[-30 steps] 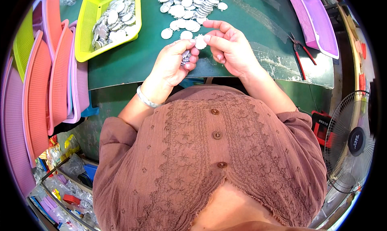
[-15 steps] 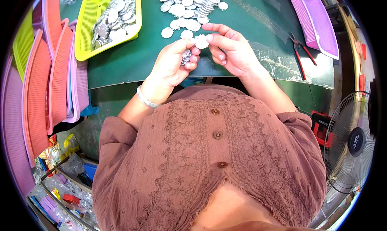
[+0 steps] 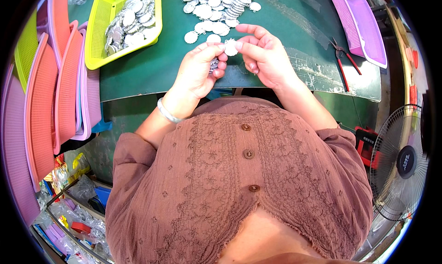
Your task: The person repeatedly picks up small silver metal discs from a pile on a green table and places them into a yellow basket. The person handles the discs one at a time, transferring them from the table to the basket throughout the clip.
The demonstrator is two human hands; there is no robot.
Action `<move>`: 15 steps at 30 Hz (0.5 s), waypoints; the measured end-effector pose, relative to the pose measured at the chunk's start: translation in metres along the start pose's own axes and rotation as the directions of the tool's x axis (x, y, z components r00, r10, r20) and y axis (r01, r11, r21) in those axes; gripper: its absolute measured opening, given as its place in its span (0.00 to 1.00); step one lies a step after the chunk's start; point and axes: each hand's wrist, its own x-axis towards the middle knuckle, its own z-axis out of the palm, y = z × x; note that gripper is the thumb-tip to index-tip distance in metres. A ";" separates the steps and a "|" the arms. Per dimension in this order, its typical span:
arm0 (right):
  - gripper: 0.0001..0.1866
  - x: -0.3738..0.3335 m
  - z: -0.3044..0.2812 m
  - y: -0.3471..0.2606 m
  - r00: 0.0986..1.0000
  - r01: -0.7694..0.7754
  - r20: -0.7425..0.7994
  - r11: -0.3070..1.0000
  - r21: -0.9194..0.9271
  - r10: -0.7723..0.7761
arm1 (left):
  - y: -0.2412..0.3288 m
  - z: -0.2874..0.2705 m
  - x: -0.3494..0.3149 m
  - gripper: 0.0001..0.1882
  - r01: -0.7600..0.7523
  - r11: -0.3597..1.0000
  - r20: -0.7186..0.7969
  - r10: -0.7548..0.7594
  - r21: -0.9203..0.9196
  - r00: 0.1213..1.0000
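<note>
My left hand point(image 3: 199, 67) is closed, its thumb and index finger on the left edge of a round silver metal disc point(image 3: 231, 47). Several more metal pieces point(image 3: 213, 65) are tucked in its curled fingers. From the other side, my right hand point(image 3: 266, 57) pinches the same disc by its right edge, with the index finger raised and bent above the thumb. Just beyond both hands lies a loose pile of similar silver discs point(image 3: 216, 11), some with a small loop at the rim.
A lime-green basket point(image 3: 93, 38) of discs stands left on the green table point(image 3: 294, 38). Red-handled pliers point(image 3: 345, 63) lie to the right, by a purple basket point(image 3: 363, 29). Stacked pink and purple baskets point(image 3: 41, 112) line the left side. A fan point(image 3: 391, 190) stands at the lower right.
Both hands keep hold of the disc near the same spot. My right index finger has lifted slightly, and the left hand has shifted a little.
</note>
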 end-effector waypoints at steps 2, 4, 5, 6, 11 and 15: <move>0.22 0.001 0.000 0.004 0.989 0.145 -0.015 0.974 -0.171 -0.150 | -0.002 0.002 -0.001 0.05 -0.065 0.997 -0.019 0.066 0.044 0.998; 0.24 0.003 -0.001 0.012 0.938 0.327 0.023 0.861 -0.389 -0.346 | -0.003 0.005 -0.002 0.06 -0.102 0.993 -0.030 0.104 0.065 0.994; 0.24 0.002 -0.001 0.012 0.920 0.363 0.042 0.811 -0.459 -0.389 | -0.003 0.006 -0.004 0.07 -0.106 0.992 -0.032 0.108 0.064 0.994; 0.25 0.002 -0.002 0.013 0.901 0.395 0.063 0.753 -0.525 -0.429 | -0.003 0.007 -0.004 0.07 -0.110 0.992 -0.034 0.112 0.062 0.993; 0.26 -0.007 0.009 0.006 0.855 0.449 0.153 0.561 -0.696 -0.495 | -0.007 0.000 -0.001 0.08 -0.046 0.998 0.064 0.048 -0.037 0.997; 0.25 -0.004 0.007 0.004 0.852 0.484 0.232 0.537 -0.691 -0.468 | -0.008 -0.012 0.003 0.10 0.038 0.990 0.097 -0.025 -0.138 0.995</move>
